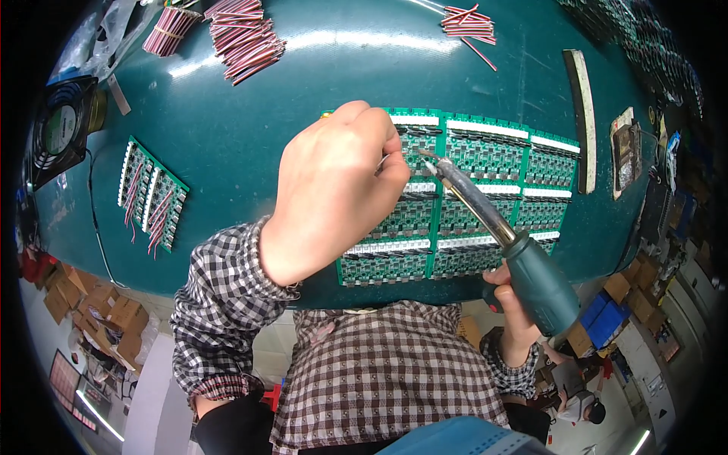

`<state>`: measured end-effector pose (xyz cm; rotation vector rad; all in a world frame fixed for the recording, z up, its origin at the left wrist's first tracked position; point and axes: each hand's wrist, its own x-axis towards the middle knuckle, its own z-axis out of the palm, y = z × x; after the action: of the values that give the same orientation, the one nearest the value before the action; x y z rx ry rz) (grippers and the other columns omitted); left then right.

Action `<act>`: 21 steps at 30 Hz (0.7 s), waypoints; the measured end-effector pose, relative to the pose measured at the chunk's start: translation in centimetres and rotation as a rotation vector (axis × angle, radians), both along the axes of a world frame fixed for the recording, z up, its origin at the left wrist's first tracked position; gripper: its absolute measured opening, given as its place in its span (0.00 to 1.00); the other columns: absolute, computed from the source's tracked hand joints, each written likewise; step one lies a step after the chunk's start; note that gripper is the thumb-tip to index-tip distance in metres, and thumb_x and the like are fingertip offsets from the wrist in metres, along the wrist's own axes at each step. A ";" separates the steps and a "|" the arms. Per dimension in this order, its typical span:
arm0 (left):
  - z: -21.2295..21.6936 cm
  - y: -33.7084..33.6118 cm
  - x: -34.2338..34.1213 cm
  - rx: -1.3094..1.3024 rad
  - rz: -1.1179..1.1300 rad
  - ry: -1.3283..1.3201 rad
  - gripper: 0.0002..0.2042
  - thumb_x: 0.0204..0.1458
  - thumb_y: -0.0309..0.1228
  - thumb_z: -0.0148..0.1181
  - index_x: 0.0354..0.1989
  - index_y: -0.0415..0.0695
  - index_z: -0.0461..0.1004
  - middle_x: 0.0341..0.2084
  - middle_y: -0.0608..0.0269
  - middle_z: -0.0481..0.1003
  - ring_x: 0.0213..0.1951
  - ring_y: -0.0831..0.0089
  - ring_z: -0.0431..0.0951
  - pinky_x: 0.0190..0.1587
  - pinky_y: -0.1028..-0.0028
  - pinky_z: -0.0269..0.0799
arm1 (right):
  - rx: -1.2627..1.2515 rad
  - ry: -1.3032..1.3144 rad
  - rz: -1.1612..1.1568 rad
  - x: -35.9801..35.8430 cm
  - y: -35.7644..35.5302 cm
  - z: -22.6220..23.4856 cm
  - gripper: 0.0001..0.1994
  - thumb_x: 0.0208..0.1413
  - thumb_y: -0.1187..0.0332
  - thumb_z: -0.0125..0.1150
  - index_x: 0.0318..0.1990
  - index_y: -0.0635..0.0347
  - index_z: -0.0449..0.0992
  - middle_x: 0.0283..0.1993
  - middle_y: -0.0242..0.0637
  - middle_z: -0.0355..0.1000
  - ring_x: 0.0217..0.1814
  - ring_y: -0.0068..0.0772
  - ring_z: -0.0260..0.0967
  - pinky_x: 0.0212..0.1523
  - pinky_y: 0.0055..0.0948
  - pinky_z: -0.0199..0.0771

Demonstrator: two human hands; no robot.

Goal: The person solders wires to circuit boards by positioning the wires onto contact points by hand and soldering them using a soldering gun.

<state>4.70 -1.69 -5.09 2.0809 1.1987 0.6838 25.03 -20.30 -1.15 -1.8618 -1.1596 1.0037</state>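
A panel of green circuit boards (479, 208) with white connector strips lies in front of me on the green table. My left hand (334, 178) is over the panel's left part, its fingers pinched together. A thin sliver shows at those fingertips, too small to name. My right hand (518, 315) grips a soldering iron (538, 280) with a dark green handle, at the panel's near right side. The iron's metal shaft slants up and left across the boards. Its tip is close over the upper middle, just right of my left fingers. My left hand hides the panel's upper left part.
A smaller board with red-and-white wires (154, 193) lies on the left, near a black fan (64, 125). Wire bundles (243, 38) and a loose wire pile (468, 26) lie at the back. On the right are a long strip (580, 121) and a worn metal holder (626, 154).
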 end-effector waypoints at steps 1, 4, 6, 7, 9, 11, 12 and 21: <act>0.0 0.0 0.0 -0.003 0.001 -0.001 0.06 0.34 0.19 0.58 0.20 0.42 0.68 0.15 0.63 0.64 0.17 0.69 0.66 0.21 0.74 0.63 | 0.005 -0.030 0.027 0.1 -0.1 0.0 0.29 0.37 0.66 0.74 0.46 0.67 0.67 0.32 0.37 0.75 0.35 0.24 0.73 0.39 0.23 0.72; 0.0 -0.1 0.0 -0.014 0.003 0.001 0.06 0.34 0.20 0.59 0.20 0.42 0.68 0.16 0.64 0.64 0.18 0.69 0.67 0.21 0.73 0.64 | -0.013 0.087 -0.059 -0.5 0.3 0.4 0.30 0.39 0.67 0.73 0.49 0.68 0.64 0.33 0.39 0.75 0.37 0.27 0.74 0.40 0.25 0.72; 0.1 -0.2 -0.2 -0.013 -0.007 0.015 0.06 0.35 0.20 0.59 0.20 0.42 0.68 0.16 0.64 0.65 0.19 0.69 0.67 0.22 0.73 0.64 | -0.024 0.177 -0.146 -1.3 0.6 0.7 0.30 0.40 0.68 0.72 0.50 0.68 0.63 0.35 0.41 0.75 0.37 0.28 0.74 0.40 0.26 0.73; 0.1 -0.2 -0.2 -0.013 -0.016 0.028 0.06 0.36 0.20 0.59 0.21 0.42 0.68 0.16 0.64 0.65 0.19 0.69 0.68 0.22 0.73 0.65 | -0.036 0.267 -0.233 -1.5 0.8 0.7 0.31 0.40 0.69 0.72 0.51 0.69 0.62 0.36 0.43 0.75 0.38 0.30 0.74 0.41 0.27 0.74; -0.1 -0.3 -0.3 -0.001 -0.013 0.040 0.05 0.36 0.21 0.59 0.21 0.42 0.68 0.17 0.64 0.66 0.20 0.69 0.69 0.23 0.73 0.65 | -0.030 0.271 -0.212 -1.3 0.8 0.7 0.31 0.40 0.70 0.72 0.51 0.69 0.61 0.38 0.45 0.74 0.38 0.32 0.74 0.40 0.28 0.74; -0.1 -0.4 -0.3 0.009 -0.010 0.051 0.05 0.36 0.21 0.59 0.21 0.42 0.69 0.17 0.64 0.66 0.20 0.69 0.69 0.23 0.72 0.65 | -0.026 0.273 -0.191 -0.8 0.5 0.4 0.31 0.40 0.71 0.71 0.51 0.69 0.61 0.39 0.47 0.73 0.39 0.33 0.74 0.40 0.29 0.75; -0.2 -0.3 -0.3 0.006 -0.015 0.054 0.05 0.37 0.21 0.59 0.21 0.42 0.69 0.18 0.64 0.67 0.21 0.69 0.70 0.23 0.72 0.65 | -0.007 0.221 -0.102 -0.2 0.2 0.1 0.31 0.40 0.71 0.72 0.51 0.70 0.60 0.40 0.47 0.73 0.39 0.33 0.74 0.40 0.28 0.75; 0.0 -0.5 -0.3 0.009 -0.024 0.053 0.05 0.37 0.20 0.59 0.22 0.42 0.69 0.18 0.64 0.67 0.21 0.70 0.70 0.23 0.73 0.65 | 0.005 0.208 -0.088 -0.5 0.0 -0.1 0.33 0.40 0.71 0.72 0.52 0.71 0.59 0.38 0.45 0.74 0.37 0.32 0.74 0.39 0.28 0.75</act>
<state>4.36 -2.17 -5.13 2.1294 1.2004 0.6273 24.52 -20.31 -1.20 -1.7422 -0.9484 1.1138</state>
